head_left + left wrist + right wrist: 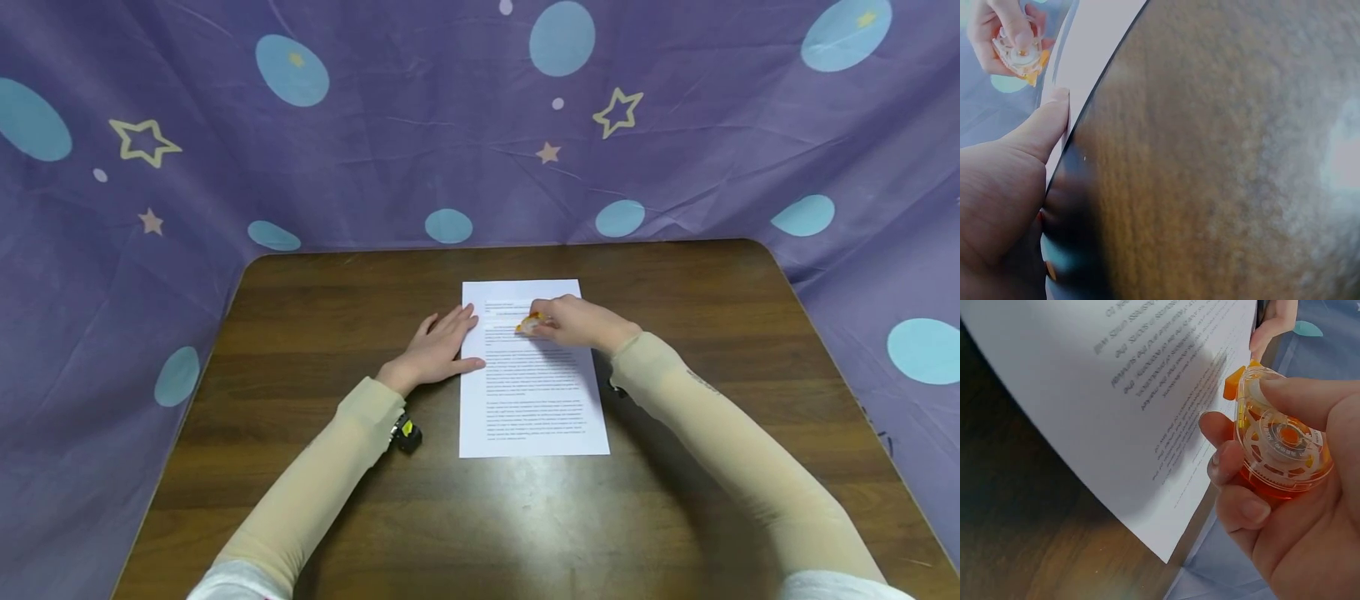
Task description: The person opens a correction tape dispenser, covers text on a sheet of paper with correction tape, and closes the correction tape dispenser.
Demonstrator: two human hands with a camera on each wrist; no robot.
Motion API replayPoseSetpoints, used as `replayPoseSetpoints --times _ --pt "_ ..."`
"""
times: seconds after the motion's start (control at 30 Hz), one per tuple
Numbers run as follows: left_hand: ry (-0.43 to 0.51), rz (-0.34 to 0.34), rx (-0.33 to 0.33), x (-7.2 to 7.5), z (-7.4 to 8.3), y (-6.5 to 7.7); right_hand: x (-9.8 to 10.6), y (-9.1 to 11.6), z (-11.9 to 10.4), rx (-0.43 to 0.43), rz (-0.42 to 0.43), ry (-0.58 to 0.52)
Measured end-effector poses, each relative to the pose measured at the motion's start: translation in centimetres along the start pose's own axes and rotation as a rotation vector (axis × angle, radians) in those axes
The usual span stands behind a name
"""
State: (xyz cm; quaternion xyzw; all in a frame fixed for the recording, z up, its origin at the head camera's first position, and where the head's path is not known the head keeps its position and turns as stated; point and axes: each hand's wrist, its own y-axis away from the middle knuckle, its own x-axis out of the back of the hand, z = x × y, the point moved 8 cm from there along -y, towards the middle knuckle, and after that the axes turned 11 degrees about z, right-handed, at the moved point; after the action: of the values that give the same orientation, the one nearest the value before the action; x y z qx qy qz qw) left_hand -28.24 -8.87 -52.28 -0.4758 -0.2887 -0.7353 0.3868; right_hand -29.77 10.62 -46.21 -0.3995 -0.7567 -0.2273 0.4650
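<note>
A printed sheet of paper (525,425) lies flat near the middle of the wooden table. My left hand (435,348) rests on its left edge with the fingers spread, the thumb and fingertips on the paper. Over the upper part of the sheet, my right hand (577,323) grips a correction tape dispenser (1285,440). The dispenser has a clear, rounded case with orange parts and a reel inside. In the right wrist view its orange tip (1234,382) points away from the palm, toward the text. Whether the tip touches the paper I cannot tell.
The brown wooden table (315,317) has rounded far corners. A purple curtain (375,142) with blue ovals and stars hangs behind it and along both sides. A small black wrist device (407,433) sits at the left sleeve.
</note>
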Motion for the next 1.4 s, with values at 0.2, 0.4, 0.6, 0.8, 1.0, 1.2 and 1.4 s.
replayPoseSetpoints --times 0.2,0.4,0.6,0.8,1.0,1.2,1.4 --pt "0.011 0.017 -0.006 0.0 -0.1 -0.1 -0.3 0.1 -0.1 0.019 0.001 -0.027" --pt "0.012 0.013 -0.002 0.0 0.0 0.0 -1.1 -0.5 -0.9 0.067 -0.002 -0.024" --pt "0.004 0.009 -0.002 0.0 0.2 0.1 -1.6 -1.0 -1.9 0.097 -0.005 0.005" --pt "0.005 0.021 -0.002 0.0 0.2 0.0 -1.6 -1.5 -2.6 0.100 -0.006 0.082" --pt "0.010 0.024 0.003 -0.1 0.0 -0.1 -1.4 -1.7 -3.4 0.087 -0.022 0.152" --pt "0.020 0.024 -0.006 0.0 -0.1 -0.1 -1.3 -2.0 -4.1 0.108 -0.042 0.238" --pt "0.012 0.033 -0.016 0.0 0.0 0.0 -1.6 -2.2 -4.2 0.116 -0.061 0.317"
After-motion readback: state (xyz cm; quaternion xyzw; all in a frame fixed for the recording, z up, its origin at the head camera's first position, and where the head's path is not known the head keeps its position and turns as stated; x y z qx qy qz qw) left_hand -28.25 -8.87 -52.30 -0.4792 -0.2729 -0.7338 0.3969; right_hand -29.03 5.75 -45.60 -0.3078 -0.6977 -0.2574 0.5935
